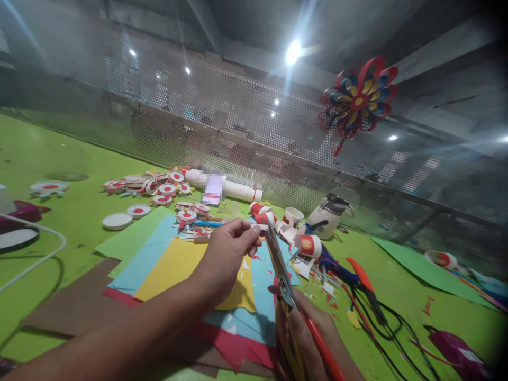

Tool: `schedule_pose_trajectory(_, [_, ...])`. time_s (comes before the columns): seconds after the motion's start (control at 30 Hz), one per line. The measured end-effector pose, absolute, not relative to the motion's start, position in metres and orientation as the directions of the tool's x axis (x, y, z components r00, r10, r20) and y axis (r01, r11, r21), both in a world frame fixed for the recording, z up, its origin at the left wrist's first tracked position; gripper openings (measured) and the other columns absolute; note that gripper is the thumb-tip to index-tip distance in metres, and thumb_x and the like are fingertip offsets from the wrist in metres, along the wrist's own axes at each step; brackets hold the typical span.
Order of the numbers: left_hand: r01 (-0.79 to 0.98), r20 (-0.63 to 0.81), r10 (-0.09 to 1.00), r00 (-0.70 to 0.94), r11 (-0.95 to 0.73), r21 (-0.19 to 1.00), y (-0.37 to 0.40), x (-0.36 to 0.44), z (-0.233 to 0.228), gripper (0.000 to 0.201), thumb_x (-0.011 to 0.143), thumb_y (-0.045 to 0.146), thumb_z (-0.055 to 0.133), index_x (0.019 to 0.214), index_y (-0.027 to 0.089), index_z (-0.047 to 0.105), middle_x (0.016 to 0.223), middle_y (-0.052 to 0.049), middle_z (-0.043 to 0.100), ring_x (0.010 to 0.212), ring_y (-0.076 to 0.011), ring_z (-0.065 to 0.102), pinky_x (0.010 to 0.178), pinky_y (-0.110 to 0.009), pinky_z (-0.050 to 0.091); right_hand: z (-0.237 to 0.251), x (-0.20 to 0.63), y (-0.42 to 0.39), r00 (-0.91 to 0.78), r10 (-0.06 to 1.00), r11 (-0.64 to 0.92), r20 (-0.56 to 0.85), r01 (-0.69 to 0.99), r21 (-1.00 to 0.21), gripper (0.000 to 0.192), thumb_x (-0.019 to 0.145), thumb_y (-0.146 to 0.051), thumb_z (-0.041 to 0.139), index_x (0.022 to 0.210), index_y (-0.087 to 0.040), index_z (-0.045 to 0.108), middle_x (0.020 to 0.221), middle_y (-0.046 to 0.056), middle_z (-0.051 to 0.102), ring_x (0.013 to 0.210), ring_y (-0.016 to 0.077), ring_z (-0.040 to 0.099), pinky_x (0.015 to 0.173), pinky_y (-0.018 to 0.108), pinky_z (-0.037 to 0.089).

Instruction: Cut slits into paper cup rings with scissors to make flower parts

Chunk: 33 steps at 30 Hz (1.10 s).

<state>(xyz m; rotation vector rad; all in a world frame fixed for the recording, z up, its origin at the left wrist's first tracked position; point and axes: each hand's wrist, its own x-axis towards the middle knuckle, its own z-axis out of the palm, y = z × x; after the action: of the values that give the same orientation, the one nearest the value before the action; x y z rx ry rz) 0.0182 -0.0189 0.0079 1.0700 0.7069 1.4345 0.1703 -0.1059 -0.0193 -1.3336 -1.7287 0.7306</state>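
At the far left of the green table, a white cable loops past a dark round object. Further in, flat white discs with red centres lie in a loose cluster, with a white tube lying on its side behind them.

Coloured paper sheets, green, blue, yellow and red, are fanned out on the table below the person's arms.

The left hand is closed at the fingertips, thumb against forefinger, pinching a small paper piece. The piece is red and white and sits above the sheets, at the blade tips.

The scissors have red handles and point upward, blades slightly parted at the paper piece. The right hand is wrapped round the handles, fingers curled through them.

To the right, small red-and-white paper cups stand beside a white jug. An orange-handled tool lies over black wires. A red, blue and yellow paper pinwheel hangs on the mesh wall.
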Motion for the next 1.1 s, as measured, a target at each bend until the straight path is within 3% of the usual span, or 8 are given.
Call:
schedule_pose_trajectory(0.17, [-0.393,0.244,0.968,0.051,-0.205,0.896,-0.023,0.023,0.006,0.017,0.077,0.029,0.059,0.067,0.014,0.057,0.061,0.001,0.053,0.055,-0.0086,0.043,0.058,-0.024,0.034,-0.022,0.170,-0.104,-0.159,0.952,0.306,0.262,0.488,-0.818,0.050,0.087,-0.056,0.033,0.103,-0.017,0.060,0.058,-0.002,0.043,0.049,0.0125,0.039,0.045,0.023,0.031])
schedule_pose_trajectory(0.37, [-0.371,0.236,0.971,0.038,-0.206,0.906,-0.026,0.023,0.008,0.019,0.076,0.027,0.060,0.063,0.014,0.056,0.057,0.003,0.049,0.056,-0.0089,0.042,0.059,-0.024,0.034,-0.022,0.169,-0.103,-0.150,0.940,0.338,0.307,0.528,-0.779,0.049,0.088,-0.055,0.033,0.102,-0.015,0.058,0.064,-0.001,0.048,0.056,0.0136,0.044,0.053,0.025,0.035])
schedule_pose_trajectory(0.73, [-0.369,0.221,0.973,0.069,-0.181,0.912,-0.029,0.025,0.009,0.018,0.077,0.026,0.057,0.064,0.014,0.054,0.057,0.003,0.049,0.055,-0.0082,0.041,0.057,-0.024,0.034,-0.025,0.168,-0.103,-0.133,0.969,0.247,0.208,0.484,-0.840,0.051,0.087,-0.057,0.033,0.104,-0.014,0.056,0.067,0.001,0.049,0.048,0.0110,0.039,0.040,0.022,0.026])
schedule_pose_trajectory(0.97, [-0.364,0.212,0.973,0.092,-0.166,0.917,-0.029,0.025,0.009,0.017,0.079,0.025,0.056,0.066,0.014,0.052,0.058,0.003,0.049,0.055,-0.0080,0.042,0.058,-0.024,0.034,-0.022,0.169,-0.102,-0.132,0.963,0.271,0.237,0.490,-0.828,0.051,0.085,-0.058,0.035,0.103,-0.016,0.058,0.071,0.002,0.054,0.059,0.0149,0.044,0.054,0.026,0.034])
schedule_pose_trajectory(1.1, [-0.349,0.226,0.971,0.082,-0.184,0.919,-0.030,0.025,0.011,0.018,0.079,0.026,0.056,0.066,0.014,0.052,0.057,0.004,0.049,0.055,-0.0077,0.042,0.057,-0.023,0.034,-0.021,0.169,-0.103,-0.144,0.958,0.286,0.247,0.503,-0.816,0.051,0.085,-0.059,0.035,0.103,-0.017,0.058,0.067,0.001,0.050,0.057,0.0147,0.042,0.054,0.027,0.033])
